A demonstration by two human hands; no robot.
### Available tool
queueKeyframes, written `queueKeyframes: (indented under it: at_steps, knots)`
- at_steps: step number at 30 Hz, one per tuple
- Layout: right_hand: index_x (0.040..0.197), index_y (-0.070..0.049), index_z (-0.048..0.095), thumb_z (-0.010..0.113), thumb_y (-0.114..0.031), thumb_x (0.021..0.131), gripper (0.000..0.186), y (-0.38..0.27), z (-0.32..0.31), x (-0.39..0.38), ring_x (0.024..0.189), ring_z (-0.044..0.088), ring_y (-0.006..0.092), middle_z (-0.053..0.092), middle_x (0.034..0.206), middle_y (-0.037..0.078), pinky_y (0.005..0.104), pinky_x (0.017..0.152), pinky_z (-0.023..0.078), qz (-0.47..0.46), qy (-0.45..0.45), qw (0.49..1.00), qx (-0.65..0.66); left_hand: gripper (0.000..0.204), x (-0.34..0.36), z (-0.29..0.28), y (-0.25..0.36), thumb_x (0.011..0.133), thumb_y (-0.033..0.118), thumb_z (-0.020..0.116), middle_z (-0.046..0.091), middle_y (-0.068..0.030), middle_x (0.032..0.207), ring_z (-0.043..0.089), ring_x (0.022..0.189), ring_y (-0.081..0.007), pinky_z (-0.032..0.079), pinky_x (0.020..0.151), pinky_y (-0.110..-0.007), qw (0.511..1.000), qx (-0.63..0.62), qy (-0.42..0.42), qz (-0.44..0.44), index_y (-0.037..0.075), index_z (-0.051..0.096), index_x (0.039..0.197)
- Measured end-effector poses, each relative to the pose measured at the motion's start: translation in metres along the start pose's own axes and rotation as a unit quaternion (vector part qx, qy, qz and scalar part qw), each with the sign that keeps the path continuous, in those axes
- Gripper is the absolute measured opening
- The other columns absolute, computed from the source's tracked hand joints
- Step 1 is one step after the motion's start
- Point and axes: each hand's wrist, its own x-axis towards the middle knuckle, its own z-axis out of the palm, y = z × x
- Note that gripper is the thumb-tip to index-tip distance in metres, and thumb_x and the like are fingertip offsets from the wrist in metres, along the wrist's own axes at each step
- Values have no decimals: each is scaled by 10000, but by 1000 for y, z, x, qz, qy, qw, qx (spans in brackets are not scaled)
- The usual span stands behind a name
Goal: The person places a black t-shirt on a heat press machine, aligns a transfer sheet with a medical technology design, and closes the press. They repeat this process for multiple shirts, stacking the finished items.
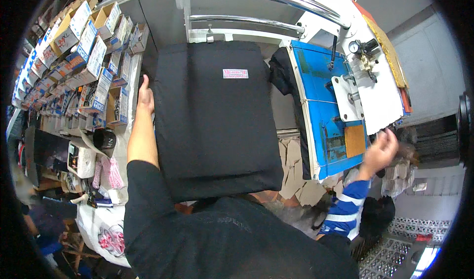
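A smooth black cloth (pixel 217 126) lies over a large rectangular board in front of me, its near edge hanging close to my body. Near its top right sits a small white and pink printed label (pixel 235 74). My left hand (pixel 144 99) is open along the left edge of the cloth, thumb pointing up; the other fingers are mostly hidden. Over at the right, my right hand (pixel 379 153) is near the lower end of the machine's white head (pixel 377 89). Motion blurs its fingers, and I see nothing held in it.
A blue press plate (pixel 321 106) is right of the cloth, with bunched black fabric (pixel 281 72) by its edge. Chrome bars (pixel 247 18) cross the back. Stacked small boxes (pixel 84 57) crowd a table on the left. Cardboard pieces (pixel 292 165) lie below.
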Motion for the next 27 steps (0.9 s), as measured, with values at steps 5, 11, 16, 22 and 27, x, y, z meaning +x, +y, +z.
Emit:
queueKeyframes:
  at_steps: [5,11,16,22,27]
  knots:
    - [1101,17,709,710,-161,962,226,-140,106,-97,880,693,148,738,984,87,277,807,550,61,-417,866,268,606,8,42,40,924,365,770,657,-124,1315,629,1177,-233,482,1040,-355,956,-31,208,206,-101,626,1285]
    - [1116,-28,681,584,-432,1006,430,-252,180,-59,911,669,178,700,998,87,330,749,545,319,-529,616,488,302,-185,223,58,881,239,769,727,-95,1038,662,1017,-263,481,962,-431,697,367,-309,533,27,735,1094]
    - [955,21,668,553,-125,892,196,-269,86,21,748,615,197,663,826,110,352,679,491,-59,-514,778,357,318,-215,275,47,903,134,713,702,-176,1185,645,1170,-312,436,1103,-443,781,208,-273,522,10,693,1196]
    - [955,7,686,653,-275,958,283,-272,-202,66,729,649,303,626,762,172,374,680,495,-317,-538,750,219,463,-199,357,4,747,111,784,619,-136,1314,533,1298,-360,383,1106,-461,639,360,-328,595,66,654,1189]
    - [934,-10,609,613,-414,996,409,-137,-354,48,816,480,99,541,852,-2,259,759,401,-83,-260,945,181,285,-300,385,-43,761,129,864,675,-54,902,622,911,-142,502,804,-327,700,396,-509,306,45,653,933]
